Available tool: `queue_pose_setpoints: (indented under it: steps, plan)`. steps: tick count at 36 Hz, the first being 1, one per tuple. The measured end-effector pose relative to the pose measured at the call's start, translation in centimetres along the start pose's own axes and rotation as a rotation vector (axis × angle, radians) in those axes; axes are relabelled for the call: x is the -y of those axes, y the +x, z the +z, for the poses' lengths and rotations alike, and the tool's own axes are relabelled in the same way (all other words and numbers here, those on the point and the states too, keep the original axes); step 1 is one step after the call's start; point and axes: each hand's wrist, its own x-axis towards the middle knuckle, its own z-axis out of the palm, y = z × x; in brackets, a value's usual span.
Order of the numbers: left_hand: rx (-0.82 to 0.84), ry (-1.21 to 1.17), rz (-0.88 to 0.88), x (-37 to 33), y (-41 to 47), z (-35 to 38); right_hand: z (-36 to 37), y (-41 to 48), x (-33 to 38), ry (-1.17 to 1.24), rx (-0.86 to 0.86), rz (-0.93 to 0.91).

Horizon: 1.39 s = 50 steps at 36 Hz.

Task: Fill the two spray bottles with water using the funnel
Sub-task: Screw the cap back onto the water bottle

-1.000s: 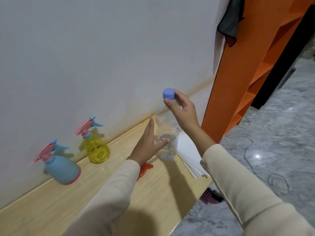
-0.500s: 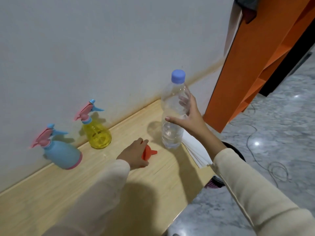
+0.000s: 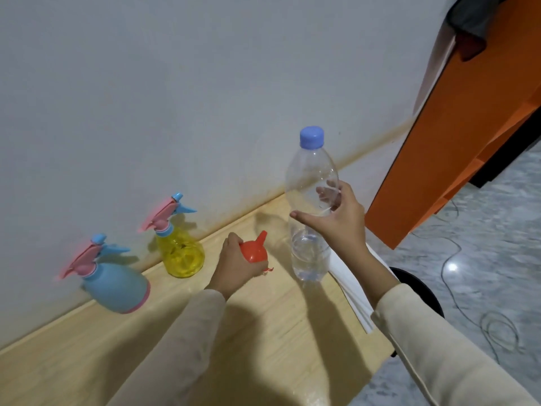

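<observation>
Two spray bottles stand by the wall on the wooden table [image 3: 263,332]: a blue one [image 3: 117,284] at the left and a yellow see-through one [image 3: 180,252] to its right, both with pink and blue spray heads on. My left hand [image 3: 234,266] is closed around the orange funnel [image 3: 254,249], whose spout points up and right. My right hand [image 3: 336,221] grips the middle of a clear water bottle [image 3: 310,206] with a blue cap [image 3: 312,137]. It stands upright with water in its lower part.
The table ends close to the right of the water bottle, where a stack of white sheets [image 3: 355,291] lies at the edge. An orange shelf unit [image 3: 456,142] stands at the right. Below are a dark round object [image 3: 421,285] and cables on the marble floor.
My left hand left the water bottle, dropped to the table and closed on the orange funnel. My right hand slid from the cap down to the bottle's middle.
</observation>
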Motion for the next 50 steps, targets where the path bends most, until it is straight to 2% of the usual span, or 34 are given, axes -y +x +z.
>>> queue_pose_setpoints:
  steps: [8,16,20,27,32,36,39,43,45,50]
  plan:
    - [-0.219,-0.099,-0.093,0.0,3.8,0.2,3.2,5.6,1.9,0.020,0.141,-0.101]
    - [-0.195,-0.032,-0.077,0.7,6.7,0.0,6.7,10.0,2.0,0.074,0.256,-0.165]
    - [-0.349,-0.107,-0.111,0.6,7.1,1.5,8.1,11.0,1.5,0.108,0.309,-0.166]
    - [-0.399,-0.077,-0.150,2.1,8.0,2.7,9.0,12.4,0.6,0.220,0.309,-0.134]
    - [-0.453,0.016,-0.205,2.0,8.1,3.4,9.2,12.7,0.2,0.214,0.382,-0.176]
    - [-0.491,0.000,-0.247,1.5,7.6,4.0,8.7,12.8,-0.4,0.200,0.469,-0.190]
    - [-0.574,-0.020,-0.209,1.0,7.1,4.2,7.9,12.4,-1.6,0.129,0.530,-0.204]
    - [-0.721,-0.095,-0.085,0.0,5.6,5.0,4.5,11.3,-4.3,0.075,0.472,-0.193]
    - [-0.640,-0.141,0.039,-0.6,4.4,6.2,2.1,10.0,-6.3,0.072,0.431,-0.149]
    - [-0.083,-0.077,0.342,-1.8,2.1,10.0,-3.2,5.0,-11.7,-0.026,0.358,-0.042]
